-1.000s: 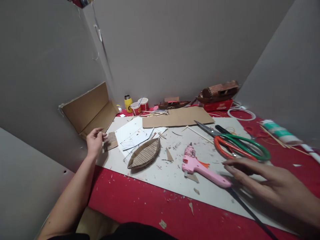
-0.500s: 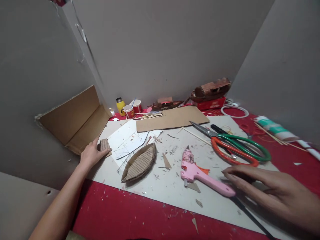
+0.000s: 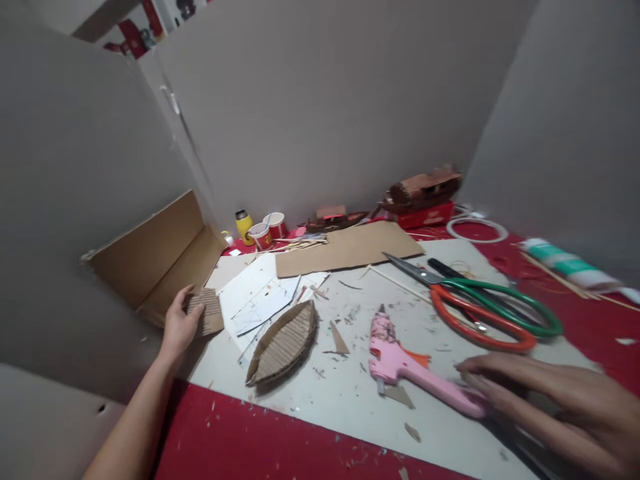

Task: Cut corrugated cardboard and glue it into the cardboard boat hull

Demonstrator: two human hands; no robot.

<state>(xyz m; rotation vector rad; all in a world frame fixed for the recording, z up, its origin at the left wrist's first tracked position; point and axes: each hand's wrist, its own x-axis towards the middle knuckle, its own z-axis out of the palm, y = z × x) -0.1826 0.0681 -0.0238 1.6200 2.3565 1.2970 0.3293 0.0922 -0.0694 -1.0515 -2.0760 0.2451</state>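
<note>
My left hand point(image 3: 181, 325) is closed on a small piece of corrugated cardboard point(image 3: 209, 311), fingers behind it and thumb across its front. To the right lies a boat-shaped hull of cardboard point(image 3: 284, 343) on the pale work sheet. A pink glue gun point(image 3: 425, 377) rests on its side, nozzle pointing away from me. My right hand point(image 3: 550, 407) is beside the end of its handle, slightly blurred, with fingers stretched and holding nothing I can see. Beyond this hand lie large scissors point(image 3: 480, 310) with one orange and one green handle.
White paper sheets point(image 3: 265, 297) and a flat cardboard strip point(image 3: 350, 248) lie farther back. A folded cardboard sheet point(image 3: 155, 257) leans at the left wall. Model boats point(image 3: 423, 190), paper cups point(image 3: 261, 236) and a yellow bottle point(image 3: 245, 227) stand along the back. Scraps litter the sheet.
My left hand has lifted and tilted the corrugated piece, so more of its ribbed face shows. My right hand has come slightly closer to the glue gun's handle. The view has shifted slightly.
</note>
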